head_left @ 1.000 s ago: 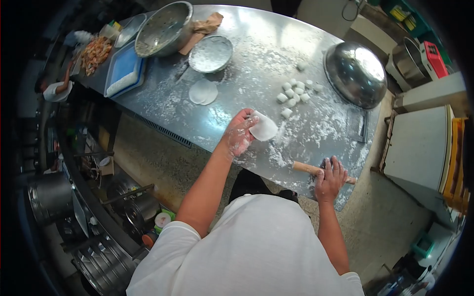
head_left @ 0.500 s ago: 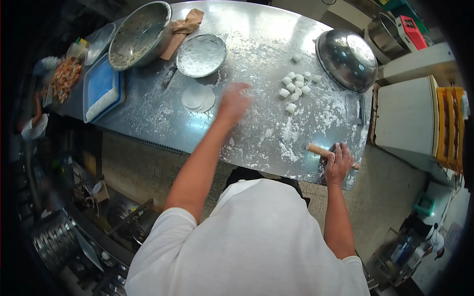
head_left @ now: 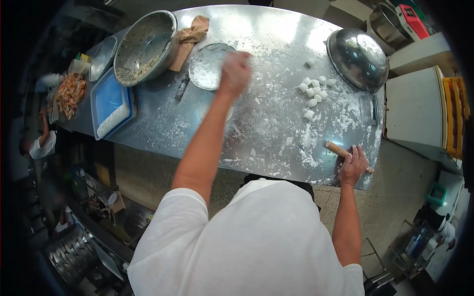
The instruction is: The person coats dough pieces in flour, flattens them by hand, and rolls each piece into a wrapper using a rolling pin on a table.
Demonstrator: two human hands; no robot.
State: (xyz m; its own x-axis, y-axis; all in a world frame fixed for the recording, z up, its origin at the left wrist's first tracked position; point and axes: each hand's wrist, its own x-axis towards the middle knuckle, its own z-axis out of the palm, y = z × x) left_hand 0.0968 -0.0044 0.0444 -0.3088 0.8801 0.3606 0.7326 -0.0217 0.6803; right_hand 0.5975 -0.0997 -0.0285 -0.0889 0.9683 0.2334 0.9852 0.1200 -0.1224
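My left hand (head_left: 236, 71), smeared by motion, is at the right rim of a bowl of white flour (head_left: 205, 69); its fingers cannot be made out. Under my left forearm lie flat round dough wrappers (head_left: 229, 114), mostly hidden. My right hand (head_left: 353, 165) is closed over a wooden rolling pin (head_left: 336, 149) near the table's front right corner, and both ends of the pin stick out. Beyond it sits a cluster of several small white dough pieces (head_left: 315, 92), with one lying apart behind them.
The metal table (head_left: 266, 133) is dusted with flour. A large bowl with filling remains (head_left: 148, 49), a brown cloth (head_left: 195, 32), a dark stick (head_left: 182, 88) and a blue tray (head_left: 106, 96) are at left. An upturned metal bowl (head_left: 359, 59) lies at right. Another person (head_left: 43, 143) is far left.
My left hand has moved away from me, from beside the wrappers to the flour bowl, and its forearm now covers the wrappers. My right hand stays on the rolling pin. The view has shifted slightly.
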